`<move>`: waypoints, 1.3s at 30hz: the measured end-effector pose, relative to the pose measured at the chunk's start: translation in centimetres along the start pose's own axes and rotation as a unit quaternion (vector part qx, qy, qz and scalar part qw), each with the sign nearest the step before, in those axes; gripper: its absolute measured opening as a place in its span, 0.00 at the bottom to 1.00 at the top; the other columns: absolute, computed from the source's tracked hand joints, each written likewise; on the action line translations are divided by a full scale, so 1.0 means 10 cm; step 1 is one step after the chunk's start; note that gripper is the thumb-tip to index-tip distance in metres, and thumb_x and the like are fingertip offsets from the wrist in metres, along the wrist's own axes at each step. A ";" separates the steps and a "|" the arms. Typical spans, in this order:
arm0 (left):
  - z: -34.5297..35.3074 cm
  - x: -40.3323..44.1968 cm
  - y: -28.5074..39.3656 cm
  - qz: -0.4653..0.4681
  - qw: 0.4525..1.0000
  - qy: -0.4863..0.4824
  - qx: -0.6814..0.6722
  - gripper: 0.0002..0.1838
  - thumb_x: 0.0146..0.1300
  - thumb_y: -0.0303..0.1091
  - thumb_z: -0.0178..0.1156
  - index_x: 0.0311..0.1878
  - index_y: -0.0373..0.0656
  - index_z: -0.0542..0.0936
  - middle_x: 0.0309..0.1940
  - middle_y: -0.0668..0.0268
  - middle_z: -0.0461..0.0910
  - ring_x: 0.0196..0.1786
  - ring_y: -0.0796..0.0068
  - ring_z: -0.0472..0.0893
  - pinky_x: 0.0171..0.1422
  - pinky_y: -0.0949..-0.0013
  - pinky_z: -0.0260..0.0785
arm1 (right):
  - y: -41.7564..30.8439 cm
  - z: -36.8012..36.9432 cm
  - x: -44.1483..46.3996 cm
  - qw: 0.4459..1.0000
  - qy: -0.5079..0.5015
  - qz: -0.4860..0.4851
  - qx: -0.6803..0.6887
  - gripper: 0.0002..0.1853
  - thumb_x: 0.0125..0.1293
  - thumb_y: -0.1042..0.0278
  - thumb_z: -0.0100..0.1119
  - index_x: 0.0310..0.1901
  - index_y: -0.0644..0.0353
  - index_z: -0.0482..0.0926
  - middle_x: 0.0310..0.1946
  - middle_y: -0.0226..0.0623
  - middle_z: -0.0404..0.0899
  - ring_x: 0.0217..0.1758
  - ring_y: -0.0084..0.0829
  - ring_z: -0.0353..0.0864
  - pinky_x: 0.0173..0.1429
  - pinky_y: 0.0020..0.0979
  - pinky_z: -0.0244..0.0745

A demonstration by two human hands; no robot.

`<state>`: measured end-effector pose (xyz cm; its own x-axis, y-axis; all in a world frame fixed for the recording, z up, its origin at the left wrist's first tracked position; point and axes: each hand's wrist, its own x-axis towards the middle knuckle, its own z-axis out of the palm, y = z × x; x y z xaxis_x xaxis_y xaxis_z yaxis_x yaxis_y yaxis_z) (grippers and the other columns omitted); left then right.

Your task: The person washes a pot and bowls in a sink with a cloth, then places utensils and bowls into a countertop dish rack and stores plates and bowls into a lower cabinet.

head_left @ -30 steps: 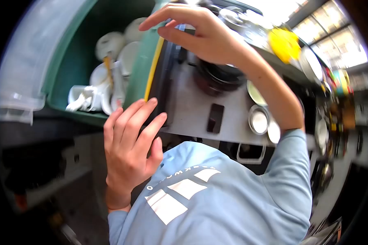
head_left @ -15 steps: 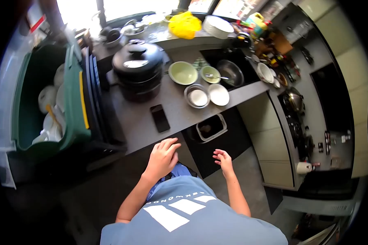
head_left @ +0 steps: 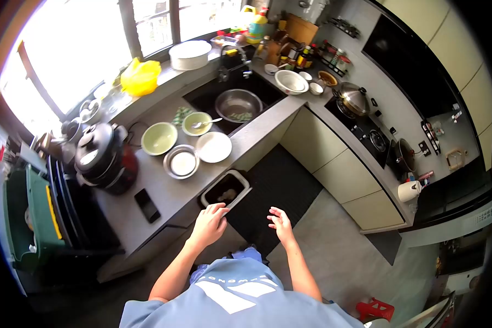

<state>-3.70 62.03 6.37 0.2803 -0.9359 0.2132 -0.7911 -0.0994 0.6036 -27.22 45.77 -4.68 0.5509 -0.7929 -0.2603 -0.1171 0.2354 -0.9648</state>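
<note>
Because the left grip (head_left: 209, 224) hangs right by the near corner of the bin (head_left: 240, 199), a careless sweep could catch the rim and jolt the bin, which sits just under the edge of the grey surface (head_left: 115, 216). The phone (head_left: 147, 206) lies near that same edge, so a wide swing to the left might nudge it off. The white plate (head_left: 214, 147) also sits close to the edge, and the spoon (head_left: 209, 122) juts out of the small green bowl (head_left: 188, 122); a snagged finger would likely tip either. As for the left grip, its fingers are bent and slightly parted with nothing held; whether its fingertips touch the bin cannot be told. The right grip (head_left: 280, 224) is likewise empty, loosely curled in the air, touching nothing.
</note>
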 end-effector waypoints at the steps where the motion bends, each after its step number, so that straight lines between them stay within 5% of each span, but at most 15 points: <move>1: 0.19 0.26 0.09 0.006 1.000 -0.009 0.003 0.14 0.57 0.29 0.58 0.48 0.40 0.78 0.54 0.59 0.75 0.58 0.58 0.73 0.57 0.58 0.67 | 0.00 -0.26 0.13 1.000 0.013 0.003 0.016 0.20 0.70 0.65 0.52 0.63 0.57 0.69 0.60 0.35 0.73 0.55 0.27 0.78 0.49 0.28 0.76; 6: 0.90 1.25 0.77 0.058 0.998 -0.034 0.002 0.15 0.59 0.31 0.58 0.50 0.41 0.77 0.56 0.59 0.75 0.60 0.59 0.73 0.59 0.57 0.67 | -0.12 -1.35 0.46 0.998 0.006 -0.046 -0.035 0.22 0.71 0.60 0.53 0.64 0.56 0.68 0.59 0.34 0.73 0.56 0.24 0.75 0.55 0.27 0.72; 10: 1.18 1.69 1.07 0.037 0.997 -0.061 0.015 0.17 0.58 0.31 0.58 0.52 0.42 0.77 0.57 0.59 0.74 0.61 0.59 0.73 0.61 0.57 0.66 | -0.38 -1.82 0.74 0.999 0.002 -0.034 -0.039 0.25 0.69 0.65 0.55 0.66 0.59 0.66 0.65 0.44 0.68 0.67 0.37 0.68 0.70 0.37 0.63; 15: 1.40 2.05 1.10 0.012 0.997 -0.068 0.040 0.17 0.58 0.32 0.58 0.52 0.42 0.77 0.57 0.58 0.73 0.61 0.58 0.72 0.61 0.57 0.67 | -0.38 -2.13 1.17 0.999 0.007 -0.018 -0.043 0.31 0.68 0.55 0.57 0.69 0.56 0.62 0.71 0.41 0.60 0.74 0.42 0.57 0.74 0.42 0.54; 22: 1.72 2.76 0.77 -0.040 0.996 -0.072 0.036 0.17 0.59 0.33 0.57 0.52 0.41 0.76 0.58 0.58 0.73 0.62 0.57 0.71 0.63 0.56 0.66 | -0.75 -2.55 2.01 0.980 -0.028 -0.042 -0.190 0.40 0.64 0.48 0.59 0.73 0.54 0.55 0.76 0.54 0.41 0.80 0.47 0.39 0.78 0.46 0.43; 39: 1.77 5.86 0.14 -0.046 0.999 -0.012 0.026 0.17 0.59 0.36 0.58 0.52 0.42 0.76 0.58 0.58 0.73 0.61 0.56 0.72 0.60 0.53 0.66 | -2.56 -3.50 5.90 0.854 -0.032 -0.124 -0.504 0.56 0.50 0.45 0.72 0.75 0.54 0.47 0.76 0.57 0.38 0.79 0.57 0.38 0.78 0.49 0.46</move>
<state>2.01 1.10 6.08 0.3402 -0.9298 0.1407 -0.7902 -0.2016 0.5787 -20.62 -26.72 3.36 0.7024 -0.7081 -0.0720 -0.6241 -0.5641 -0.5406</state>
